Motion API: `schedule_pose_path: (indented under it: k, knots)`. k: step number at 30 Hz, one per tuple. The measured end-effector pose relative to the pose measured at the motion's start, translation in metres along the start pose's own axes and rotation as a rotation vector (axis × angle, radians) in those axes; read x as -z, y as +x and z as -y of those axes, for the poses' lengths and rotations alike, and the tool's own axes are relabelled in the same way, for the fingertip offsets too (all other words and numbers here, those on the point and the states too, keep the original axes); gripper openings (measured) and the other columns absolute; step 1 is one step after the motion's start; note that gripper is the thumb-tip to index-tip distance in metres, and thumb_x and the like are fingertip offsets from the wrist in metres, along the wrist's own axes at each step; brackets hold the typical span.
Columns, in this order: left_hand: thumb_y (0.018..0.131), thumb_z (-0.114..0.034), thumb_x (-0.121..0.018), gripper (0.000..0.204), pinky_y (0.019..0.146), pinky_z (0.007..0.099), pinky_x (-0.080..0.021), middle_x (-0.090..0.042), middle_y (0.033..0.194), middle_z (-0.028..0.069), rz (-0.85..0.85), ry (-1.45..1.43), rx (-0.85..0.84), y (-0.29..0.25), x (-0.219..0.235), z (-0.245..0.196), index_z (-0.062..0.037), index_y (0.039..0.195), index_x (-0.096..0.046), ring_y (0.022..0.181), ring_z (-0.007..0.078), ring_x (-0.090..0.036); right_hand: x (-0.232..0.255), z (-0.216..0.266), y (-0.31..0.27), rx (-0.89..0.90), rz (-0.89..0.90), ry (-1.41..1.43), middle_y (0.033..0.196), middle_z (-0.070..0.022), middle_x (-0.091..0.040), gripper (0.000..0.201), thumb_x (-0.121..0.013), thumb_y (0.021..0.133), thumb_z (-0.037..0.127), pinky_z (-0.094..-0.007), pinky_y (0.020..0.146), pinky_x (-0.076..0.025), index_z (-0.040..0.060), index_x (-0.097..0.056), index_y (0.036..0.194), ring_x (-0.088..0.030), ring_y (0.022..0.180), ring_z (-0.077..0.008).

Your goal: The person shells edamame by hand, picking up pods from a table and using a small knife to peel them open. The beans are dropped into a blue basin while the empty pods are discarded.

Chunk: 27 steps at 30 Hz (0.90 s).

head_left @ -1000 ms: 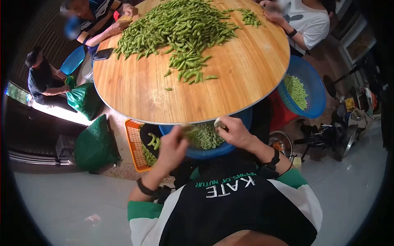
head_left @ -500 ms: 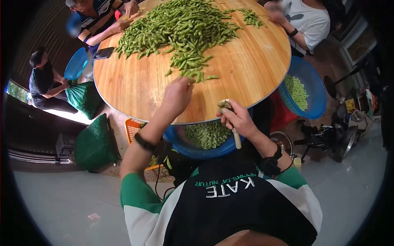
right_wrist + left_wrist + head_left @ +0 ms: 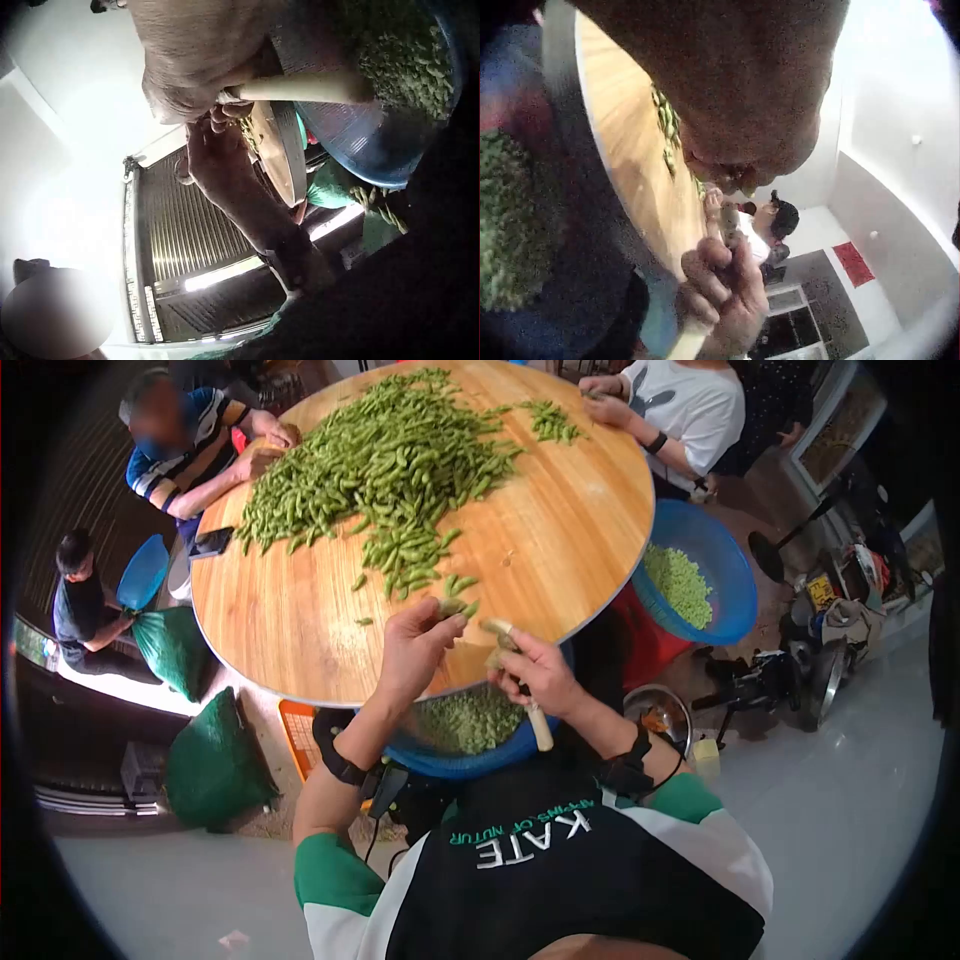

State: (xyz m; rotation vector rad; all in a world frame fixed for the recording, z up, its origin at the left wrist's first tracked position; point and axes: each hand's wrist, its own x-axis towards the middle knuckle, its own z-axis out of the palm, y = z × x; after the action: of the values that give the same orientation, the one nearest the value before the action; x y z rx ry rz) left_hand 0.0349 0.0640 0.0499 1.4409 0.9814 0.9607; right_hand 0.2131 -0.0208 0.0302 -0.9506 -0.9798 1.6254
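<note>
The person's left hand (image 3: pixel 412 648) pinches a green pod (image 3: pixel 453 606) over the near part of the desk (image 3: pixel 570 520); just beside it, the right hand (image 3: pixel 545 678) grips a tool's pale handle (image 3: pixel 541 729). Heaped pods (image 3: pixel 390 470) lie farther back, and a blue basin (image 3: pixel 440 765) of beans (image 3: pixel 480 722) sits below the edge.

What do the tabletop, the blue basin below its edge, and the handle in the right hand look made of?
Tabletop: likely wood or wood-look laminate, light sheen; grain and strips show.
Blue basin: probably plastic, glossy; even colour, bright highlights in the right wrist view.
Handle in the right hand: wood or plastic, smooth-looking; pale, no clear grain, so open.
</note>
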Motion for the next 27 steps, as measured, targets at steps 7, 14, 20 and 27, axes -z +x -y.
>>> schedule_pose_path:
  k: [7,14,20,27]
  knots:
    - [0.084,-0.010,-0.065,0.008,0.047,0.0188,-0.034,-0.057,0.065,-0.0012,0.100,-0.435,0.289,-0.041,-0.009,-0.001,-0.0023,0.085,-0.063,0.052,0.0047,-0.047,-0.006,-0.001,-0.007,-0.020,0.150,0.121,0.082,-0.0048,-0.057,0.046,-0.045,0.096,0.011,-0.0167,0.043,-0.037,0.0069,-0.035,0.141,-0.044,0.053,-0.0038]
    - [0.083,-0.009,-0.067,0.011,0.053,0.0188,-0.036,-0.061,0.071,0.0008,0.095,-0.473,0.233,-0.042,-0.008,0.011,-0.0008,0.090,-0.064,0.059,0.0054,-0.050,-0.007,0.001,-0.012,-0.053,0.252,0.186,0.082,-0.0048,-0.057,0.048,-0.043,0.097,0.011,-0.0162,0.044,-0.036,0.0083,-0.032,0.144,-0.044,0.054,-0.0043]
    - [0.083,-0.008,-0.067,0.013,0.056,0.0195,-0.038,-0.064,0.076,0.0029,0.089,-0.548,0.124,-0.046,-0.010,0.020,-0.0003,0.093,-0.064,0.063,0.0066,-0.053,-0.008,-0.003,-0.010,-0.073,0.174,0.203,0.081,-0.0050,-0.057,0.046,-0.046,0.095,0.009,-0.0168,0.044,-0.035,0.0062,-0.038,0.140,-0.044,0.053,-0.0045]
    - [0.086,-0.010,-0.064,0.015,0.051,0.0201,-0.038,-0.061,0.074,0.0025,0.283,-0.821,0.376,-0.048,-0.002,0.014,-0.0013,0.098,-0.063,0.061,0.0079,-0.053,-0.003,-0.005,-0.011,-0.044,0.202,0.252,0.080,-0.0058,-0.059,0.040,-0.048,0.094,0.007,-0.0171,0.042,-0.034,0.0035,-0.045,0.134,-0.043,0.050,-0.0050]
